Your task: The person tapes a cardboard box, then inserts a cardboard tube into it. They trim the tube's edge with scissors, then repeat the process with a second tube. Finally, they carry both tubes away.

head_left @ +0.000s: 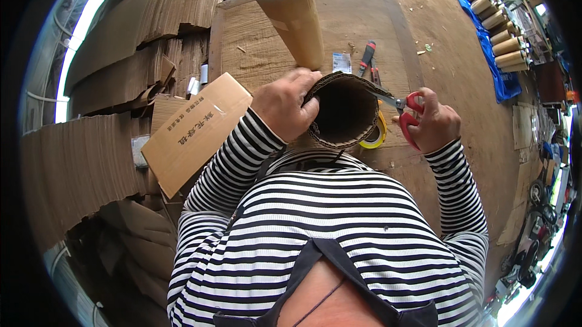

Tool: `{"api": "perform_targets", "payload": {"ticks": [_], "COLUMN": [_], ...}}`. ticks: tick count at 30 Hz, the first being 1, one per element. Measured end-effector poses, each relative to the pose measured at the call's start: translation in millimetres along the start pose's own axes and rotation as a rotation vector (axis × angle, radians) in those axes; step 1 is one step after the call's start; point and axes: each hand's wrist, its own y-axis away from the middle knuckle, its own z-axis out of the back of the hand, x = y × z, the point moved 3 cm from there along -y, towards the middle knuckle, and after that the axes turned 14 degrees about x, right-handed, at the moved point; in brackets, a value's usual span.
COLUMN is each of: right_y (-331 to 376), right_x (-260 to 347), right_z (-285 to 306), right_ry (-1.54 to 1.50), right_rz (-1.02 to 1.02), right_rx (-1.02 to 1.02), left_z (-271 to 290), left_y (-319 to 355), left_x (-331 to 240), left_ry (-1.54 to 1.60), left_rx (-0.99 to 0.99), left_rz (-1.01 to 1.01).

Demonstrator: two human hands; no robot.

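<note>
Head view, centre of the frame: rolled corrugated cardboard tube (342,112) held mouth-up above the counter (260,42), gripped at its left rim by the left hand (284,104), fingers (306,78) curled over the edge. To its right, red-handled scissors (405,110) clasped in the right hand (435,124), fingers through the loops, blades meeting the tube's upper right rim. Judged step: trimming the rim, cut only begun. Next move calls for a steady tube, blades closing along the edge, left fingers kept clear. Smaller things: second tube (290,12) upper centre, yellow tape roll (377,136) just behind the held tube
</note>
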Motion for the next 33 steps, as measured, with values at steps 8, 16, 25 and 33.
{"api": "perform_targets", "payload": {"ticks": [8,16,25,33], "right_y": [-1,-12,-21,-22], "right_x": [9,22,-3,6], "right_z": [13,26,20,27], "right_ry": [0.102,0.108,0.131,0.067], "right_rz": [-0.004,-0.005,0.246,0.027], "right_rx": [0.073,0.288,0.233,0.444], "left_z": [17,3,3,-2], "left_y": [4,-7,-32,-31], "left_x": [-6,-9,17,13], "left_ry": [0.038,0.021,0.115,0.171], "left_rx": [0.054,0.181,0.197,0.164], "left_rz": [-0.025,-0.058,-0.172,-0.208]}}
